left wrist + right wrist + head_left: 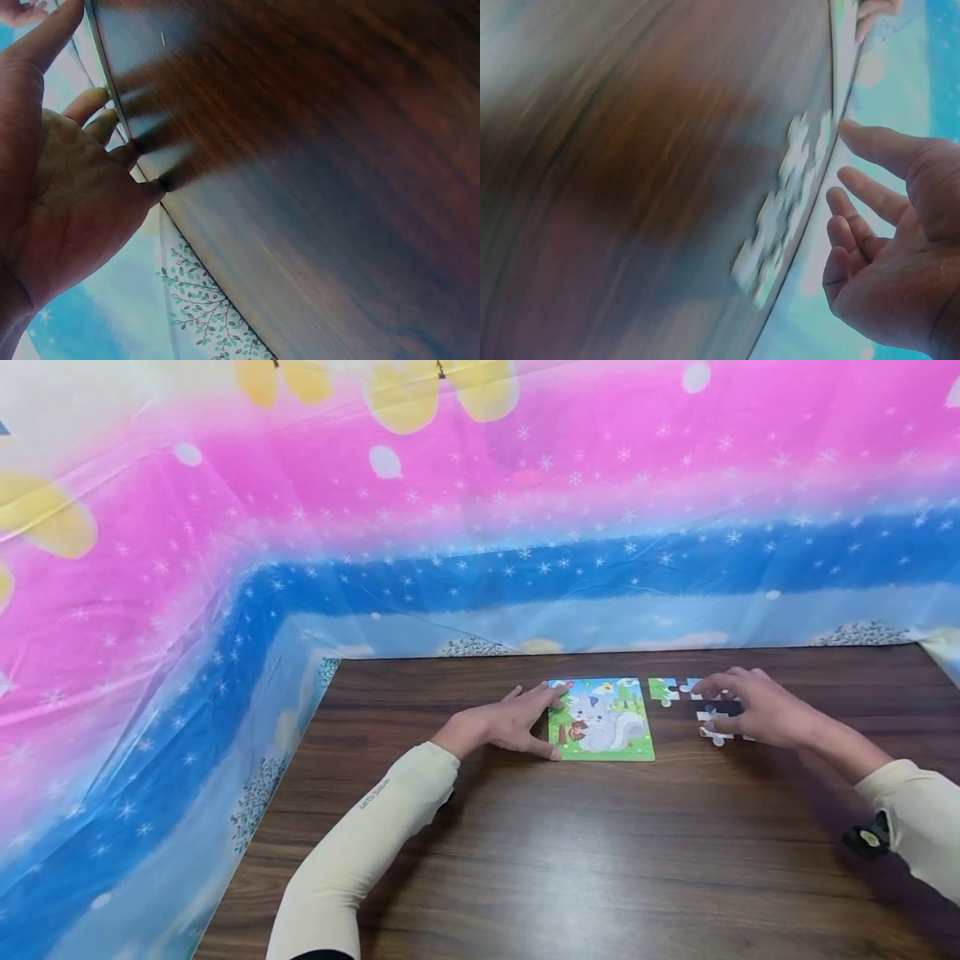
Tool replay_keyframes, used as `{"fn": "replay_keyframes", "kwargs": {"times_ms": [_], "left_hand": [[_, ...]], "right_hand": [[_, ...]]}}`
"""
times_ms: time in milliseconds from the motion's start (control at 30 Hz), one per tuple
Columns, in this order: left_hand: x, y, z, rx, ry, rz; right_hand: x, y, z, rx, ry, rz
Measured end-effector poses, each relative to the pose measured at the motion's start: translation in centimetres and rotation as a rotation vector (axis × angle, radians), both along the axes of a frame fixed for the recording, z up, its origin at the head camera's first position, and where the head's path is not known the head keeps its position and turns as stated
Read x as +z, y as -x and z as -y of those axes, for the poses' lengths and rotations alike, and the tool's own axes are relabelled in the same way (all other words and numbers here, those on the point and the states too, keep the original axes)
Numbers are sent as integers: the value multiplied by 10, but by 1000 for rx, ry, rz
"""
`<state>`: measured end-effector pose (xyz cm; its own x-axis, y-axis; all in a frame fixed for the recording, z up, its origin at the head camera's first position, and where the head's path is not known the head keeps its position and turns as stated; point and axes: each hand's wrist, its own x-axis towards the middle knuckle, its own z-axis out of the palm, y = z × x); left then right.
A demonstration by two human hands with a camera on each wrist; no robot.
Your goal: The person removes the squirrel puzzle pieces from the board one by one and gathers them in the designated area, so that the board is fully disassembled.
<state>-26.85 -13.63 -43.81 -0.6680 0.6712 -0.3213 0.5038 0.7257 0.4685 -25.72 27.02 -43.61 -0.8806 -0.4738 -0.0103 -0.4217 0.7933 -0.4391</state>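
A square squirrel picture board point(602, 722) lies flat on the dark wooden table. My left hand point(513, 720) rests at its left edge, thumb and fingers spread on the corners; the left wrist view shows this hand point(75, 165) with fingers extended to the board's edge. Right of the board lie several joined or close puzzle pieces point(663, 690). My right hand point(768, 708) is over them with fingers loosely bent, hiding some. In the right wrist view the hand point(892, 232) holds nothing visible, beside the blurred pieces point(769, 217).
The wooden table point(570, 860) meets a pink and blue patterned cloth point(480, 527) at its back and left edges. A black wrist strap with a round device point(870, 837) is on the right forearm.
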Motion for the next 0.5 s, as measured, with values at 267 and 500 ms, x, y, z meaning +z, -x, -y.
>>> {"fn": "replay_keyframes", "kwargs": {"times_ms": [267,500], "left_hand": [[-1,2,-3,-6,-34,-15],[-1,1,-1,6,-43,0]], "right_hand": [[-6,0,52,52,56,1],[-7,2,100,145,107,6]]}}
